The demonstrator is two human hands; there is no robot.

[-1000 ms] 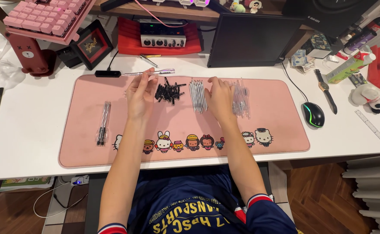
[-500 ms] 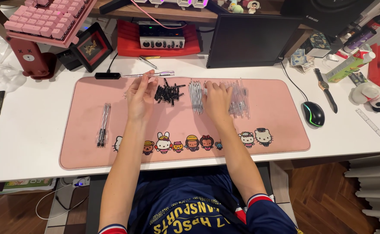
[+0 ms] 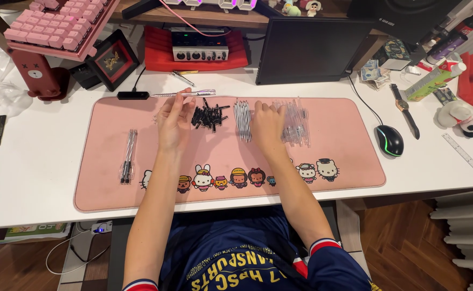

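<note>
Two hands: both mine, resting on the pink desk mat (image 3: 333, 116).
Left hand (image 3: 173, 123): fingers loosely curled, just left of the black pen parts (image 3: 208, 115); whether it pinches one, I cannot tell.
Right hand (image 3: 268, 125): fingers bent down between the refill bundle (image 3: 242, 119) and the clear pen barrels (image 3: 297, 123); grip unclear.
Finished pens (image 3: 128, 156): well left on the mat.
Mouse (image 3: 389, 140): right, off the mat.

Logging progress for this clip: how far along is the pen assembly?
Done: a few finished pens lie at the mat's left. In hand: left hand holds a clear part; right hand rests by the refills. Left: piles of black caps and clear barrels.
</note>
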